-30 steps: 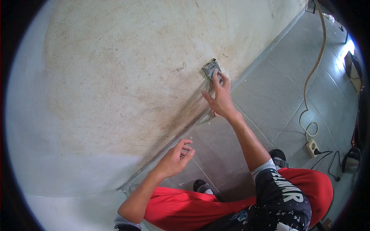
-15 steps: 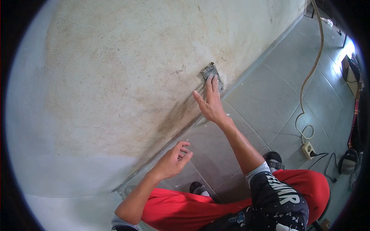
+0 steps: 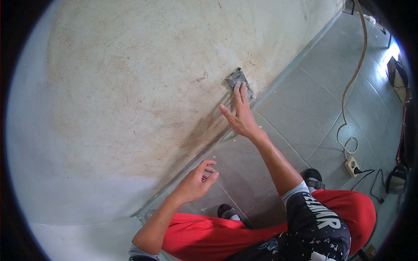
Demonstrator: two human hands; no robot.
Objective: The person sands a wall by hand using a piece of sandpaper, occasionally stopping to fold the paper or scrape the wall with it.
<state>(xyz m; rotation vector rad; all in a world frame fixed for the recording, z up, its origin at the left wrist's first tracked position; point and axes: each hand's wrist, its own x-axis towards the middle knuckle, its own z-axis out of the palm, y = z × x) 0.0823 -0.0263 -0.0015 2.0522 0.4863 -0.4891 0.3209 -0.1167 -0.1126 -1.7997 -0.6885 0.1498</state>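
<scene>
My right hand (image 3: 240, 114) presses a flat grey sanding pad (image 3: 239, 81) against the stained wall (image 3: 130, 87), low down near where it meets the floor. Its fingers lie stretched over the lower part of the pad and the thumb stands apart to the left. My left hand (image 3: 197, 182) hangs in the air with its fingers loosely curled and apart, holding nothing. It is below and to the left of the right hand, in front of the wall's base.
Grey floor tiles (image 3: 300, 104) run along the wall. On the right, a long pale cable (image 3: 348, 87) leads to a socket block (image 3: 351, 167) with a black plug. My red-trousered legs (image 3: 204, 237) and sandalled feet are below.
The whole view has shifted slightly, so the floor items appear a little further right. My right hand and the pad keep nearly the same place on the wall. The left hand looks unchanged.
</scene>
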